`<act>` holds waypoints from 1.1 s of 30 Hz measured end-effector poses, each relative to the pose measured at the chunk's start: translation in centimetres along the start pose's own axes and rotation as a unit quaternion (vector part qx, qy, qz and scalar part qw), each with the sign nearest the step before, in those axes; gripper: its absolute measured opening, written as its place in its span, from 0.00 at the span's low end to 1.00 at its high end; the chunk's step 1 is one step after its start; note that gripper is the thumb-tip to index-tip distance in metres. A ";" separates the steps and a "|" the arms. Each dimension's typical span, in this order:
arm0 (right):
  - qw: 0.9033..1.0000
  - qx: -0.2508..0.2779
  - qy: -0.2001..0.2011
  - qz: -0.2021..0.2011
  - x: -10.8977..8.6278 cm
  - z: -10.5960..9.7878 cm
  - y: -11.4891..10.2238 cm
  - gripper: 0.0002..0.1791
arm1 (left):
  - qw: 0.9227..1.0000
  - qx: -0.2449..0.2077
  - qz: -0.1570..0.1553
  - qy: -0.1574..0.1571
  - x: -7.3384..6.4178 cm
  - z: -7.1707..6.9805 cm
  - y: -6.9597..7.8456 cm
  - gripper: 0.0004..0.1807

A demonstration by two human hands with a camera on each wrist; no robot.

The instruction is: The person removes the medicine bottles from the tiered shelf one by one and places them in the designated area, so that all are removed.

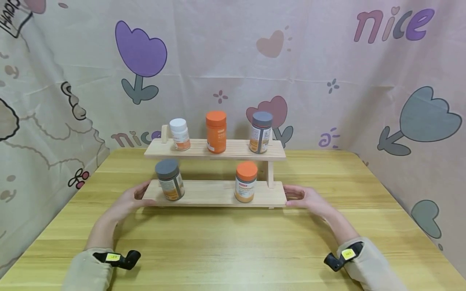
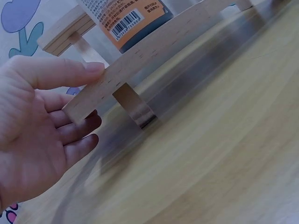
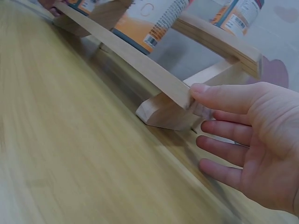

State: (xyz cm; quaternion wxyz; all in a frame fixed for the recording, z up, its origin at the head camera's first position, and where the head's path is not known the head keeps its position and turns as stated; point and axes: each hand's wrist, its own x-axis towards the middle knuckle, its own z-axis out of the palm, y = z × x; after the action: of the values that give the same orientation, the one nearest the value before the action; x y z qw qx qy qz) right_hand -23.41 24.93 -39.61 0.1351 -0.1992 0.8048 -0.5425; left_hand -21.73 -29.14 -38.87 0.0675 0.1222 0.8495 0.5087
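Beige sleeves (image 1: pixel 89 268) are worn. At each sleeve's cuff, a black camera (image 1: pixel 125 262) is fitted, marked by a yellow label (image 1: pixel 113 257).

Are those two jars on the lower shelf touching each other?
Apart. The head view shows it plainly: a wide stretch of bare lower shelf separates its grey-lidded jar from its orange-lidded jar.
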 end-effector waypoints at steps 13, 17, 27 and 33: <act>1.000 0.001 0.014 0.007 1.6 1.9 -0.6 0.38 | 0.999 0.011 -0.022 0.022 -0.2 -1.3 -0.6 0.49; 1.000 0.004 0.008 0.001 1.9 2.1 -0.7 0.38 | 0.999 0.011 -0.026 0.026 -0.2 -1.4 -0.6 0.49; 0.994 -0.078 0.074 -0.006 1.9 -0.4 -3.7 0.32 | 0.999 -0.025 -0.016 0.024 -0.2 -1.2 -0.9 0.50; 0.987 -0.056 0.151 -0.015 2.4 -2.8 -6.7 0.33 | 0.999 -0.036 -0.008 0.021 -0.2 -1.1 -1.0 0.50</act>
State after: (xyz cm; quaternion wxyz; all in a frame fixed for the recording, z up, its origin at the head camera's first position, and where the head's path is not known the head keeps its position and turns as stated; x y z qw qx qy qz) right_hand -25.57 23.92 -32.30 -0.0070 -0.1342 0.8422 -0.5221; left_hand -21.97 -30.61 -39.27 0.0581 0.1026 0.8330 0.5406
